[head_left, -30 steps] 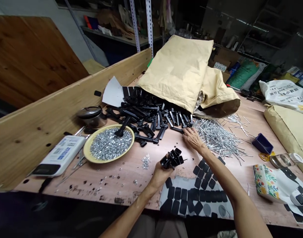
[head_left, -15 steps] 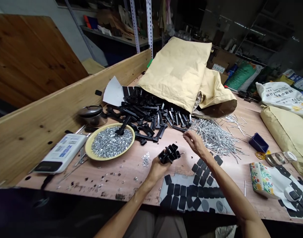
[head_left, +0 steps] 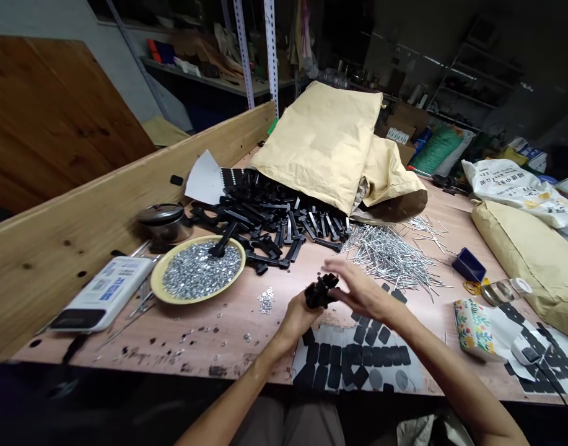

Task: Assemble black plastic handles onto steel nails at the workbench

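The bundle of black parts (head_left: pixel 319 292) gripped in the left hand (head_left: pixel 298 313) looks like matt plastic, as does the black heap (head_left: pixel 265 217) mid-table. The pins (head_left: pixel 386 253) beside the heap are bright bare metal, and the washers (head_left: pixel 197 269) in the glossy yellow dish (head_left: pixel 156 282) glitter likewise. The sack (head_left: pixel 321 142) toward the far edge is dull, creased brown paper. The table (head_left: pixel 218 322) is smooth, scuffed wood-look board. The plank (head_left: pixel 79 229) along its left edge is raw, knotty wood.

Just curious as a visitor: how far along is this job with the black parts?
Early, it seems. Gathered so far: one small bunch of black pieces in the left hand. In hand: the right hand meets that bunch, blurred. Left: a large heap of black parts by the paper sack, plus loose metal pins.
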Demonstrator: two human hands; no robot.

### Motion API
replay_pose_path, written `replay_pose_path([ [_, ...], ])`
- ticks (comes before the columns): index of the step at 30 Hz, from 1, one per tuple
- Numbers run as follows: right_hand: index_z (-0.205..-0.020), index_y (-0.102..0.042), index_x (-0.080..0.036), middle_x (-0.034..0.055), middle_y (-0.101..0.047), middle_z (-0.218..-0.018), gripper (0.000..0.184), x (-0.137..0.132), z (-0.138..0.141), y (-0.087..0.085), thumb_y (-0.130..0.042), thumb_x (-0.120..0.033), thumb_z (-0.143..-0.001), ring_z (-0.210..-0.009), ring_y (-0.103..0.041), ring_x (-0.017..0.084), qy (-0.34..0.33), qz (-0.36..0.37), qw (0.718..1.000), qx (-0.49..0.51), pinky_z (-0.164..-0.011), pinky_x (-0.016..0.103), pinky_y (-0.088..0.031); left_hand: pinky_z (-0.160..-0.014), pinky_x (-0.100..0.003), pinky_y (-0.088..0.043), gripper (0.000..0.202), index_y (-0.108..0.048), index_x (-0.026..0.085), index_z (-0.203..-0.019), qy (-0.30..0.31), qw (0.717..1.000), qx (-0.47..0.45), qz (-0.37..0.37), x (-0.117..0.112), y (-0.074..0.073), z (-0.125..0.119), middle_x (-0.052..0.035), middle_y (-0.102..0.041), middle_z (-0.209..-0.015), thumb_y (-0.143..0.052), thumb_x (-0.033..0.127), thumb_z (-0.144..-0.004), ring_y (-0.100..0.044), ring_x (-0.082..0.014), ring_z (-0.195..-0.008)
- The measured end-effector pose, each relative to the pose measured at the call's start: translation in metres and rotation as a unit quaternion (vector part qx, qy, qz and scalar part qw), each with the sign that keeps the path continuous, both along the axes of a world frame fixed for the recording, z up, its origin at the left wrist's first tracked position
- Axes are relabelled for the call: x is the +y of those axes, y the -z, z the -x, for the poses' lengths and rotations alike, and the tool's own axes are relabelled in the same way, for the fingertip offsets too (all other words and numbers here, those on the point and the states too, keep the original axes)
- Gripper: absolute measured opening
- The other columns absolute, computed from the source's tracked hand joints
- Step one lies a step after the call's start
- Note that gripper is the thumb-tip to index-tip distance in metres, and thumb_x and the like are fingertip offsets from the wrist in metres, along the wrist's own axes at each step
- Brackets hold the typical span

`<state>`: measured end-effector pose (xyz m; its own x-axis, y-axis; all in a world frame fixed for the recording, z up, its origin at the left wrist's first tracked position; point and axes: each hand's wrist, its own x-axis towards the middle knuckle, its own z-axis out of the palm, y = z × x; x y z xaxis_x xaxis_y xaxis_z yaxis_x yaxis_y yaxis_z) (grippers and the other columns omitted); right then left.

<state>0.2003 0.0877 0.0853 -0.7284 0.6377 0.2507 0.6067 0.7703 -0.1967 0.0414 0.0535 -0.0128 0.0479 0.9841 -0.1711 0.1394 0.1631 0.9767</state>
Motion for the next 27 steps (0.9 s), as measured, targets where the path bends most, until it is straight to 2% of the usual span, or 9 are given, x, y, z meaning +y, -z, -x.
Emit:
replay_pose_path([
  [3,-0.118,-0.053,-0.018,0.0105,-0.057,-0.110,0.028,0.031,-0.025,0.007,-0.045,-0.027,-0.092,-0.098,-0.053,0.022,0.137,-0.030,0.990,0.028,-0.078,0.036,-0.046,-0.070,-0.032,-0.048,0.022,-0.066,0.016,-0.073,-0.007,0.987,-0.149,0.060,-0.004,-0.007,0.004,-0.0048,-0.069,-0.074,-0.069,0.032,-0.058,-0.063,-0.0215,-0.074],
  [6,-0.092,-0.067,-0.017,0.0098,-0.063,-0.089,0.022,0.065,-0.041,0.033,-0.046,-0.023,-0.091,-0.080,-0.053,0.021,0.254,-0.027,0.957,-0.137,-0.067,0.032,-0.043,-0.080,-0.034,-0.049,0.029,-0.068,0.017,-0.079,-0.026,0.982,-0.178,0.061,-0.007,-0.016,0.009,-0.0060,-0.072,-0.084,-0.072,0.034,-0.056,-0.065,-0.0225,-0.085],
  [8,-0.084,-0.070,-0.015,0.0108,-0.064,-0.085,0.024,0.083,-0.042,0.055,-0.047,-0.018,-0.090,-0.076,-0.051,0.020,0.265,-0.023,0.938,-0.222,-0.064,0.031,-0.039,-0.086,-0.035,-0.048,0.033,-0.068,0.018,-0.084,-0.036,0.985,-0.152,0.067,-0.006,-0.020,0.010,-0.0057,-0.073,-0.089,-0.073,0.031,-0.055,-0.065,-0.0234,-0.091],
  [10,-0.081,-0.070,-0.014,0.0120,-0.064,-0.085,0.023,0.096,-0.035,0.074,-0.048,-0.014,-0.088,-0.077,-0.050,0.021,0.249,-0.029,0.936,-0.247,-0.066,0.031,-0.037,-0.086,-0.036,-0.049,0.032,-0.069,0.018,-0.083,-0.045,0.989,-0.119,0.071,-0.003,-0.021,0.008,-0.0046,-0.074,-0.084,-0.073,0.029,-0.053,-0.066,-0.0247,-0.091],
  [14,-0.078,-0.069,-0.012,0.0123,-0.065,-0.087,0.023,0.114,-0.018,0.094,-0.048,-0.002,-0.083,-0.081,-0.048,0.021,0.200,-0.040,0.941,-0.269,-0.076,0.035,-0.037,-0.078,-0.035,-0.052,0.028,-0.069,0.018,-0.076,-0.018,0.990,-0.110,0.083,0.002,-0.021,0.005,-0.0022,-0.072,-0.073,-0.075,0.025,-0.050,-0.066,-0.0241,-0.082],
  [18,-0.079,-0.066,-0.013,0.0108,-0.064,-0.093,0.025,0.124,-0.012,0.097,-0.048,0.003,-0.078,-0.087,-0.047,0.021,0.131,-0.052,0.949,-0.283,-0.086,0.037,-0.034,-0.068,-0.028,-0.051,0.035,-0.069,0.015,-0.080,0.010,0.957,-0.237,0.168,0.008,-0.021,0.010,-0.0017,-0.069,-0.072,-0.078,0.028,-0.049,-0.063,-0.0162,-0.069],
  [21,-0.080,-0.064,-0.012,0.0106,-0.063,-0.088,0.021,0.124,-0.018,0.093,-0.045,-0.002,-0.081,-0.082,-0.047,0.020,0.095,-0.061,0.957,-0.266,-0.084,0.036,-0.036,-0.066,-0.027,-0.050,0.040,-0.069,0.014,-0.084,0.016,0.924,-0.316,0.213,0.012,-0.022,0.015,-0.0008,-0.066,-0.067,-0.079,0.031,-0.049,-0.060,-0.0129,-0.062],
  [23,-0.082,-0.062,-0.011,0.0102,-0.062,-0.083,0.018,0.120,-0.025,0.087,-0.044,-0.007,-0.083,-0.076,-0.048,0.019,0.111,-0.064,0.970,-0.207,-0.078,0.036,-0.038,-0.071,-0.028,-0.049,0.039,-0.069,0.014,-0.082,0.004,0.929,-0.312,0.201,0.013,-0.021,0.016,-0.0017,-0.066,-0.066,-0.080,0.032,-0.049,-0.061,-0.0138,-0.065],
  [27,-0.088,-0.057,-0.014,0.0050,-0.059,-0.075,0.019,0.099,-0.035,0.063,-0.037,-0.015,-0.088,-0.067,-0.050,0.016,0.216,-0.007,0.976,0.032,-0.066,0.030,-0.042,-0.075,-0.030,-0.048,0.028,-0.069,0.015,-0.071,-0.043,0.962,-0.233,0.134,0.012,-0.016,0.012,-0.0035,-0.069,-0.072,-0.079,0.030,-0.050,-0.062,-0.0178,-0.074],
])
